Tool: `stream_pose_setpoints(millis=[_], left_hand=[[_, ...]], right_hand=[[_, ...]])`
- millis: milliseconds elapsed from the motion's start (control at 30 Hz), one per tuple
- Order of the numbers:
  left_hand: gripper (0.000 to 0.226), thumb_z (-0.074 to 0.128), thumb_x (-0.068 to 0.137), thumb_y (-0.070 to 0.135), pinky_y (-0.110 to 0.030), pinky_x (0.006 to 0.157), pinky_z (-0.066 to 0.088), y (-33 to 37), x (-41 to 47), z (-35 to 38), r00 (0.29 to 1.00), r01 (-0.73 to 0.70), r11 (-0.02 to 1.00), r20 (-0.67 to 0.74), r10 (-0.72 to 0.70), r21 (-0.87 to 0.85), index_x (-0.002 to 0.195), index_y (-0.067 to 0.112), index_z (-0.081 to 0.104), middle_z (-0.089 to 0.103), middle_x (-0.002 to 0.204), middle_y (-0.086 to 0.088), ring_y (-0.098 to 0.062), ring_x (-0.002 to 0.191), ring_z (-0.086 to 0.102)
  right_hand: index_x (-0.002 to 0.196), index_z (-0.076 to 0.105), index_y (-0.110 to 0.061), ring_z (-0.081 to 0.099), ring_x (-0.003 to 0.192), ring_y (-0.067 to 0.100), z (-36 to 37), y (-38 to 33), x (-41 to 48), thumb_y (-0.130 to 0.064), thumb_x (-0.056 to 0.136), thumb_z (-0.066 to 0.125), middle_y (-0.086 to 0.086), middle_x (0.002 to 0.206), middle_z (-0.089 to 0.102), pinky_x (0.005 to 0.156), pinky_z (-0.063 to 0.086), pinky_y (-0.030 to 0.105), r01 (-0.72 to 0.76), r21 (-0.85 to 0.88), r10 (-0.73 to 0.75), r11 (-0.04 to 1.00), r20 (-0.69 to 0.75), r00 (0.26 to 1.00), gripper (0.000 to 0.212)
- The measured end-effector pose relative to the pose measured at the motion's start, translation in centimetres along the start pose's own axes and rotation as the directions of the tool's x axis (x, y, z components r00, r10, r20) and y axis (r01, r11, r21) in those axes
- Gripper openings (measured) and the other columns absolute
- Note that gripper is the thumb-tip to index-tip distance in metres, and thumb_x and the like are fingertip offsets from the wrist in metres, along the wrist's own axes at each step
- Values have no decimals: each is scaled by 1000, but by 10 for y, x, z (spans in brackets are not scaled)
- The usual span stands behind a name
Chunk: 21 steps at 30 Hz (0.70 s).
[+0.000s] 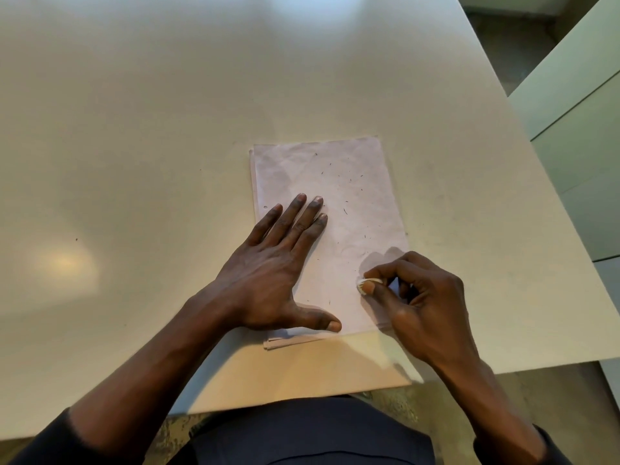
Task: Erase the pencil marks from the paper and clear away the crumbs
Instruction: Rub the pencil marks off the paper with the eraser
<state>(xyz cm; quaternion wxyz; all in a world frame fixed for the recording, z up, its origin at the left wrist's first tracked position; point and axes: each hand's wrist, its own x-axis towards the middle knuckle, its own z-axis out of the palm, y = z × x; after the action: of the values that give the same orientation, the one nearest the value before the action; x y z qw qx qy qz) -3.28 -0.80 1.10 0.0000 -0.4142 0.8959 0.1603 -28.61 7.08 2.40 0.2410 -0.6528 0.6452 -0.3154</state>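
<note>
Your left hand lies flat on the paper, fingers spread and stretched toward the top of the frame, thumb near the lower edge. It holds nothing; I think it presses the sheet so that it does not slide or wrinkle under the rubbing. Your right hand is closed, and its fingertips pinch a small white eraser against the lower right part of the paper. The paper rests on a thin stack of sheets in the centre of the pale worktop, close to the near edge. Its long axis runs from bottom to top of the frame, leaning slightly left. Dark crumbs are scattered over the upper right half.
</note>
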Motion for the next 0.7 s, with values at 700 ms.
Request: stream_pose_setpoints(millis=[700], left_hand=[[142, 18, 73, 113, -48, 137, -4, 14, 1, 1, 998, 61, 998, -20, -60, 24, 172, 15, -10, -35, 176, 0, -16, 162, -36]], right_hand=[[90, 80, -23, 64, 77, 7, -3, 5, -3, -19, 86, 89, -15, 89, 69, 65, 52, 27, -13, -14, 12, 1000, -70, 997, 11]])
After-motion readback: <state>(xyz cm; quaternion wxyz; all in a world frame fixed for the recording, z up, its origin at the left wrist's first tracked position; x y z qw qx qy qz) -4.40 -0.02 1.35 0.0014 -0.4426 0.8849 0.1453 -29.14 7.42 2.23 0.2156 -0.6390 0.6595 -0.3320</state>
